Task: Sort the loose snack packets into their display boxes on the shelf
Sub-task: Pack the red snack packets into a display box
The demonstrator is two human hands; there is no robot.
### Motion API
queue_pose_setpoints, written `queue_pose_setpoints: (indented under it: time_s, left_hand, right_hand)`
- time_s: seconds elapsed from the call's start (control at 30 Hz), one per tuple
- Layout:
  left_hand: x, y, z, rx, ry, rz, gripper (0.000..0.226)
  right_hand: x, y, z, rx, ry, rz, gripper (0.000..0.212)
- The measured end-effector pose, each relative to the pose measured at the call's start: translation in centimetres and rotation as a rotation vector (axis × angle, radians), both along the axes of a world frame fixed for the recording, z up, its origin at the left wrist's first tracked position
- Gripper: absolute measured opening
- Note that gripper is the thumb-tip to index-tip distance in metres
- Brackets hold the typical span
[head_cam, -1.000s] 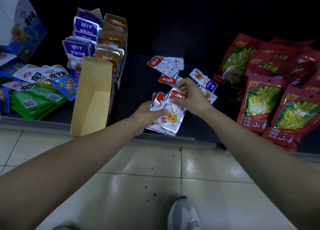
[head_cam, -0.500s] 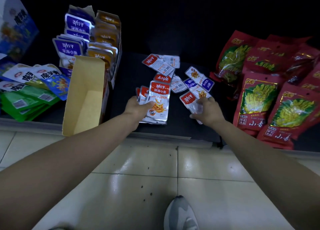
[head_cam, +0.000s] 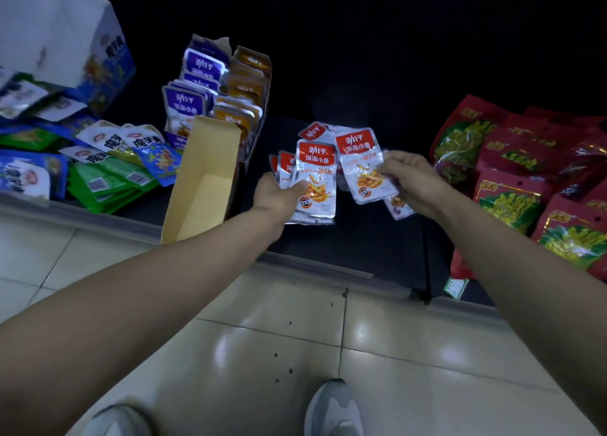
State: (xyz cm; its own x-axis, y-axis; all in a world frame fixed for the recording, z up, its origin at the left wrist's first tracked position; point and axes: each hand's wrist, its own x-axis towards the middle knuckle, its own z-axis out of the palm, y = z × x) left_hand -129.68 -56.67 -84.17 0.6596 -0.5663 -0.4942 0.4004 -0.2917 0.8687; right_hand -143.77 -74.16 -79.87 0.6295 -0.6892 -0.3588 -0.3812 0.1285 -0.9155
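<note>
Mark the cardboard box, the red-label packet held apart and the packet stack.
cardboard box (head_cam: 200, 202): head view, bare inner floor.
red-label packet (head_cam: 356, 143): head view, red label; right hand (head_cam: 414, 179) holds it.
packet stack (head_cam: 316, 155): head view, front packet's red label; left hand (head_cam: 277, 194) grips it.

Red bags (head_cam: 512, 202), yellow-green print: overlapping stack just right of right hand (head_cam: 414, 179). Green and blue flat packs (head_cam: 108, 179): loose pile well left of left hand (head_cam: 276, 195). Pale glossy floor tiles (head_cam: 295, 320), dark specks: below both hands. Two grey shoes (head_cam: 333, 409): bottom edge, well below hands. Small green-white tag (head_cam: 455, 286): at floor level, below right hand.
</note>
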Motion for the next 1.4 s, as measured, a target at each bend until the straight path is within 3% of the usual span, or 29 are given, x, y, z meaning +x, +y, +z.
queue_pose_setpoints:
  time_s: [0.1, 0.2, 0.37, 0.43, 0.5, 0.63, 0.77, 0.93, 1.07, 1.2, 1.4]
  left_hand:
    - [1.2, 1.4, 2.4, -0.031, -0.063, 0.082, 0.035]
    - [3.1, 3.8, 4.8, -0.08, -0.159, 0.14, 0.021]
    - [6.7, 9.0, 7.2, -0.056, -0.153, 0.18, 0.038]
    - [7.6, 10.7, 7.9, -0.033, -0.122, 0.148, 0.049]
    - [8.3, 11.7, 8.8, -0.017, -0.105, 0.125, 0.039]
    - [9.2, 12.1, 10.0, 0.028, -0.119, 0.097, 0.021]
    - [9.6, 12.8, 10.0, 0.082, -0.122, 0.025, 0.035]
    - [11.7, 13.7, 9.0, -0.014, -0.007, -0.023, 0.046]
    - [13.4, 14.0, 8.6, 0.014, -0.036, -0.187, 0.034]
    - [15.2, 14.1, 8.0, 0.061, -0.046, -0.31, 0.031]
    - [16.4, 14.8, 8.0, 0.046, 0.02, -0.427, 0.021]
  right_hand:
    - [3.6, 2.2, 1.7, 0.042, -0.046, 0.158, 0.017]
    - [7.3, 5.0, 2.9, 0.003, -0.047, 0.325, 0.013]
    - [12.5, 10.2, 4.1, -0.002, -0.153, 0.415, 0.019]
    - [14.1, 12.2, 4.2, 0.095, -0.175, 0.433, 0.013]
    - [15.2, 14.2, 4.6, 0.261, -0.209, 0.456, 0.008]
    - [16.3, 16.6, 5.4, 0.389, -0.2, 0.421, 0.015]
    - [17.2, 17.9, 5.1, 0.359, -0.135, 0.392, 0.014]
    - [18.4, 20.1, 4.4, 0.283, -0.115, 0.278, 0.012]
    - [19.3, 21.2, 4.0, 0.266, -0.064, 0.176, 0.015]
    - [20.0, 22.4, 4.5, 0.324, -0.135, 0.071, 0.035]
    - [20.5, 24.1, 4.8, 0.283, -0.089, -0.057, 0.043]
